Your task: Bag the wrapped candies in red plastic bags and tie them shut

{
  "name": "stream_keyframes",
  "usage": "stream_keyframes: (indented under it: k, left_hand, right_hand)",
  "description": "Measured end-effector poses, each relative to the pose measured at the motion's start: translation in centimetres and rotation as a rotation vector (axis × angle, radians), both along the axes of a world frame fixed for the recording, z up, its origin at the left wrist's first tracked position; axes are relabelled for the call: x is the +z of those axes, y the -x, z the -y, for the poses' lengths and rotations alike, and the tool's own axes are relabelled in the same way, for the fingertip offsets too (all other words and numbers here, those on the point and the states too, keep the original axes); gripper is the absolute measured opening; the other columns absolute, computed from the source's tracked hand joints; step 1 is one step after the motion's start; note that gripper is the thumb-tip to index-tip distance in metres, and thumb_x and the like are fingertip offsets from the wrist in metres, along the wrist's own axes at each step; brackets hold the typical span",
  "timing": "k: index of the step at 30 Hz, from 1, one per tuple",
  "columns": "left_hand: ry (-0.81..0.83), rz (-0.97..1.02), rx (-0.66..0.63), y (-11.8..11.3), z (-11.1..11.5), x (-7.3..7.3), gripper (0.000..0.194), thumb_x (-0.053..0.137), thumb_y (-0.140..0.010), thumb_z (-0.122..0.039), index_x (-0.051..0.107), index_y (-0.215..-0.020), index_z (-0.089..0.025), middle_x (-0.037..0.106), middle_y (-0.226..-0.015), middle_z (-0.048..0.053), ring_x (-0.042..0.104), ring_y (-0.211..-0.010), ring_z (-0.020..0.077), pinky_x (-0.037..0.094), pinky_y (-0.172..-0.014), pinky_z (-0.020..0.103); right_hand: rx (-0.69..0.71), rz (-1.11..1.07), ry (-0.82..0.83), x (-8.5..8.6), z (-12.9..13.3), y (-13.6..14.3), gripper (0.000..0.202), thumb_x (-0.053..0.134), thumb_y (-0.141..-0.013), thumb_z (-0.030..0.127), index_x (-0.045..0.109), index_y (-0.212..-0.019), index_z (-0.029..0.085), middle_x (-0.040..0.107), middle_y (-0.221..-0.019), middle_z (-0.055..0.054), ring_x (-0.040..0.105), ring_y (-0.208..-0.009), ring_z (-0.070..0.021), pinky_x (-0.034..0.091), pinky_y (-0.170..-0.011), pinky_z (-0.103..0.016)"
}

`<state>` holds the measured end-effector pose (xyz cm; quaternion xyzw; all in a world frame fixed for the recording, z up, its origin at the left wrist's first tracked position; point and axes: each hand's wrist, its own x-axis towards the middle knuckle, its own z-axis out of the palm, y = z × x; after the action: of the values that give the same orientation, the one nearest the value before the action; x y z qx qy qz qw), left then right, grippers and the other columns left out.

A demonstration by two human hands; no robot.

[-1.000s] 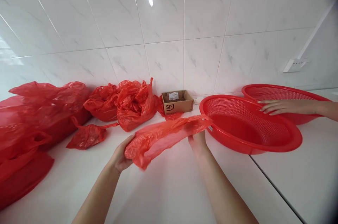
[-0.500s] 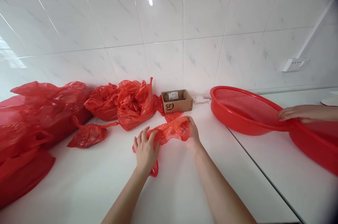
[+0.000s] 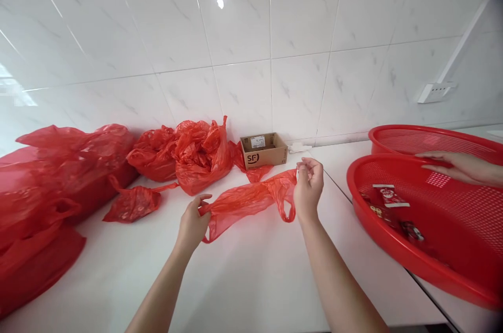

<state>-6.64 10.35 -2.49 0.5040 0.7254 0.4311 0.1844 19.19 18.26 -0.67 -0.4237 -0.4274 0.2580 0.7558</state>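
Note:
Between my two hands a thin red plastic bag (image 3: 247, 202) is stretched out over the white table, a handle loop hanging near its right end. My left hand (image 3: 195, 222) pinches the left end of it, fingers closed. At the right end, my right hand (image 3: 309, 186) has its thumb and fingers closed on the bag's edge. Just behind the bag stands a small open cardboard box (image 3: 265, 156), with more red plastic beside and under it.
Filled red plastic bags (image 3: 202, 155) line the left and back; a small knotted bag (image 3: 133, 203) lies before them. On the right, a red plastic basket (image 3: 428, 249) holds several small packets (image 3: 391, 196). Another basket (image 3: 436, 136) stands behind, near another person's hand (image 3: 463, 165).
My hands have moved apart, and the bunched bag is now spread out between them. On the right, the front basket has come further into view, showing its packets, and the rear basket has shifted right.

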Motion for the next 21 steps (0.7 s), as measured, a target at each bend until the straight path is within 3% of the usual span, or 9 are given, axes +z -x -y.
stream_keyframes:
  k: [2, 3, 5, 7, 11, 13, 16, 19, 21]
  left_hand:
    - [-0.014, 0.163, -0.026, -0.7, 0.6, 0.6, 0.037, 0.058, -0.072, -0.026, 0.060, -0.109, -0.023, 0.061, -0.086, 0.000, 0.059, -0.066, 0.0170, 0.048, -0.064, 0.031]
    - [-0.023, 0.250, -0.047, -1.2, 0.9, 0.9, 0.037, 0.060, -0.072, -0.029, 0.059, -0.108, -0.022, 0.061, -0.084, -0.001, 0.059, -0.064, 0.0159, 0.048, -0.063, 0.030]
    - [-0.038, 0.428, -0.102, -2.3, 1.6, 1.4, 0.036, 0.065, -0.070, -0.035, 0.058, -0.103, -0.021, 0.062, -0.081, -0.001, 0.060, -0.065, 0.0152, 0.050, -0.065, 0.030]
    - [-0.045, 0.593, -0.171, -3.3, 2.3, 1.6, 0.034, 0.070, -0.068, -0.039, 0.059, -0.095, -0.020, 0.065, -0.083, 0.001, 0.063, -0.072, 0.0158, 0.052, -0.070, 0.030]
    - [-0.024, 0.833, -0.265, -4.1, 3.8, 1.6, 0.031, 0.076, -0.065, -0.042, 0.061, -0.081, -0.020, 0.066, -0.087, 0.003, 0.064, -0.077, 0.0168, 0.055, -0.075, 0.032]
    - [0.000, 0.982, -0.235, -3.8, 4.5, 1.6, 0.026, 0.075, -0.066, -0.038, 0.061, -0.079, -0.021, 0.065, -0.082, 0.003, 0.064, -0.073, 0.0172, 0.056, -0.070, 0.032]
    - [0.014, 1.163, -0.116, -2.3, 5.3, 1.5, 0.019, 0.073, -0.066, -0.032, 0.063, -0.080, -0.023, 0.064, -0.080, 0.002, 0.063, -0.069, 0.0167, 0.056, -0.062, 0.030]
    - [-0.022, 1.129, -0.107, -0.4, 5.9, 1.4, 0.023, 0.074, -0.066, -0.033, 0.063, -0.086, -0.029, 0.064, -0.083, -0.001, 0.060, -0.066, 0.0152, 0.053, -0.056, 0.027]
    - [0.004, 0.889, -0.247, 0.5, 6.2, 1.1, 0.018, 0.076, -0.067, -0.034, 0.064, -0.080, -0.030, 0.061, -0.080, 0.000, 0.061, -0.070, 0.0174, 0.051, -0.058, 0.027]
  right_hand:
    - [0.009, 0.352, -0.329, 1.1, 3.8, 2.1, 0.017, 0.047, -0.089, 0.025, 0.058, -0.102, 0.022, 0.063, -0.103, -0.008, 0.058, -0.101, -0.0208, 0.043, -0.090, -0.037]
    - [0.118, 0.545, -0.435, 1.3, 5.4, 3.2, 0.018, 0.047, -0.089, 0.022, 0.059, -0.102, 0.022, 0.064, -0.100, -0.008, 0.059, -0.097, -0.0204, 0.043, -0.088, -0.036]
    - [0.343, 0.935, -0.481, 0.8, 7.5, 5.3, 0.019, 0.045, -0.091, 0.018, 0.062, -0.098, 0.022, 0.067, -0.085, -0.005, 0.060, -0.083, -0.0187, 0.043, -0.080, -0.033]
    - [0.439, 1.254, -0.363, -0.4, 7.6, 6.5, 0.021, 0.044, -0.089, 0.013, 0.064, -0.090, 0.021, 0.066, -0.074, -0.003, 0.059, -0.074, -0.0183, 0.040, -0.076, -0.032]
    - [0.300, 1.559, -0.052, -2.1, 4.6, 5.4, 0.029, 0.044, -0.082, 0.003, 0.066, -0.096, 0.018, 0.070, -0.080, -0.008, 0.061, -0.073, -0.0207, 0.035, -0.084, -0.036]
    - [0.245, 1.634, 0.115, -2.3, 3.4, 3.7, 0.027, 0.044, -0.083, 0.005, 0.066, -0.092, 0.018, 0.070, -0.078, -0.009, 0.060, -0.069, -0.0205, 0.032, -0.088, -0.040]
    - [0.239, 1.693, 0.285, -2.1, 2.8, 1.1, 0.017, 0.053, -0.082, 0.011, 0.063, -0.070, 0.018, 0.066, -0.064, -0.008, 0.058, -0.061, -0.0200, 0.030, -0.090, -0.042]
    - [0.248, 1.701, 0.329, -1.0, 3.1, -1.1, 0.013, 0.066, -0.071, 0.016, 0.057, -0.062, 0.020, 0.060, -0.056, -0.003, 0.056, -0.057, -0.0192, 0.032, -0.085, -0.040]
    - [0.280, 1.705, 0.378, 0.3, 3.4, -2.4, 0.017, 0.072, -0.064, 0.020, 0.055, -0.061, 0.021, 0.056, -0.054, 0.000, 0.055, -0.058, -0.0190, 0.034, -0.081, -0.039]
